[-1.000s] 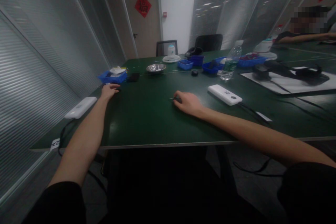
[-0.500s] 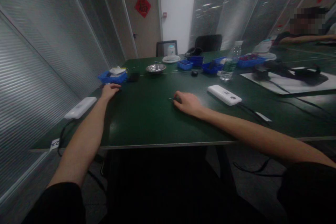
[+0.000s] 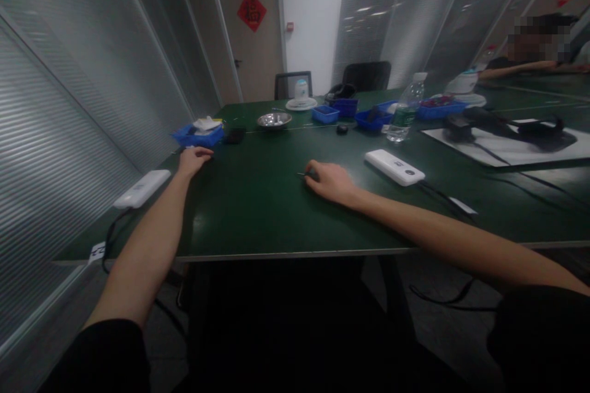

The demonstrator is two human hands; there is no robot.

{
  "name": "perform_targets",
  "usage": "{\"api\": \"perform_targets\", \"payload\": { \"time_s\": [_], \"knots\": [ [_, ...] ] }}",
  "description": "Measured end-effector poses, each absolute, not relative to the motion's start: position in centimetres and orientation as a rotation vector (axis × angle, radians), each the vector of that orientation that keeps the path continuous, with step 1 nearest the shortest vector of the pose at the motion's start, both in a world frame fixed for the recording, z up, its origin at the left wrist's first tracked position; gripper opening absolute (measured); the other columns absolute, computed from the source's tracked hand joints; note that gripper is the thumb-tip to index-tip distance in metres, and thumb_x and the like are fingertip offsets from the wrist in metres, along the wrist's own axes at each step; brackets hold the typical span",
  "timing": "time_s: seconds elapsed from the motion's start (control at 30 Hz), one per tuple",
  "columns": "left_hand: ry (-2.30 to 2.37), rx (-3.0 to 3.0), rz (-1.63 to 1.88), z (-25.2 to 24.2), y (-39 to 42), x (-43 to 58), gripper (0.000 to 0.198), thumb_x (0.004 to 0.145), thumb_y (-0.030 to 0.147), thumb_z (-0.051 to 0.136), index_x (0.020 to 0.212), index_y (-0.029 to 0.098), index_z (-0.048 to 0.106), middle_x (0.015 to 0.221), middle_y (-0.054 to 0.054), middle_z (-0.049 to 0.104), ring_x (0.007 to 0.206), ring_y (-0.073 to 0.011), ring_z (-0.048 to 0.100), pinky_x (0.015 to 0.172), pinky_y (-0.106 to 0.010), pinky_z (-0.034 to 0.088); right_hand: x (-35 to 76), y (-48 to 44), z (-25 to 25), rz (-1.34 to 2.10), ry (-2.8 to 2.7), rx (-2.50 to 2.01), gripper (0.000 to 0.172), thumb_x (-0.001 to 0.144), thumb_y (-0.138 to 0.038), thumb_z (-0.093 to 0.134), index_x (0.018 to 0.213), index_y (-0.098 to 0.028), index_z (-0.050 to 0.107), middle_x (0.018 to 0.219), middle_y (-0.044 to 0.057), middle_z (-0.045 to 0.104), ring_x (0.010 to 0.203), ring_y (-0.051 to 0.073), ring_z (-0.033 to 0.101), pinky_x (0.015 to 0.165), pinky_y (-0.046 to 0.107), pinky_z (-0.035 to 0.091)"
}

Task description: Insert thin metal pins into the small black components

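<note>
One thin dark tool (image 3: 305,175) sits pinched in our right hand (image 3: 332,182) on the worktop (image 3: 258,215). Whether our left hand (image 3: 193,160) grips anything, we cannot tell.

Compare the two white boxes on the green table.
The left white box sits at the table edge, cable dropping off; the right white box lies further in, cable running across the top. Only the right one shows a dark round button. Both are oblong, lying flat.

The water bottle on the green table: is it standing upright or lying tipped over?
Upright. The water bottle stands on its base on the table, with its cap at the top.
</note>
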State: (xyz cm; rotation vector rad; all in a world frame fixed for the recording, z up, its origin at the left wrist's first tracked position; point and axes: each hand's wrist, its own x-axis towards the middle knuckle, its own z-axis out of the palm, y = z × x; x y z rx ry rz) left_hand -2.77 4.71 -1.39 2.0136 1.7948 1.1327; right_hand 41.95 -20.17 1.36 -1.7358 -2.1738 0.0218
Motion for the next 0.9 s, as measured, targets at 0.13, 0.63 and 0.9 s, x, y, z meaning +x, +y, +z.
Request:
{"api": "perform_targets", "payload": {
  "time_s": [0.13, 0.63, 0.9],
  "knots": [
    [1.776, 2.031, 1.123, -1.4, 4.8, -2.9, 0.027, 0.076, 0.02, 0.073, 0.101, 0.018, 0.082, 0.104, -0.006, 0.08, 0.1, -0.0231, 0.071, 0.098, -0.032, 0.052, 41.9, -20.2, 1.5, 0.033, -2.174, -1.739, 0.03, 0.099, -0.043, 0.055, 0.121, -0.024, 0.062, 0.107, 0.007, 0.075, 0.082, 0.022, 0.065, 0.064, 0.029, 0.039],
    [1.889, 1.875, 0.92, -1.1, 4.6, -2.5, 0.037, 0.071, 0.048, 0.084, 0.093, 0.019, 0.082, 0.094, -0.008, 0.078, 0.096, -0.0282, 0.07, 0.091, -0.036, 0.052, 42.1, -20.0, 1.1, 0.007, -2.175, -1.723, 0.028, 0.098, -0.043, 0.056, 0.119, -0.025, 0.062, 0.105, 0.006, 0.075, 0.083, 0.023, 0.066, 0.064, 0.031, 0.039],
    [1.115, 2.184, 0.544, 0.8, 0.4, 8.2, 0.038, 0.076, 0.053, 0.079, 0.101, 0.023, 0.083, 0.114, -0.007, 0.078, 0.109, -0.0265, 0.069, 0.103, -0.038, 0.049, 42.1, -20.1, 1.1, 0.048, -2.223, -1.611, 0.029, 0.1, -0.042, 0.057, 0.123, -0.025, 0.061, 0.113, 0.006, 0.074, 0.091, 0.023, 0.068, 0.071, 0.031, 0.044]
  ]
}}
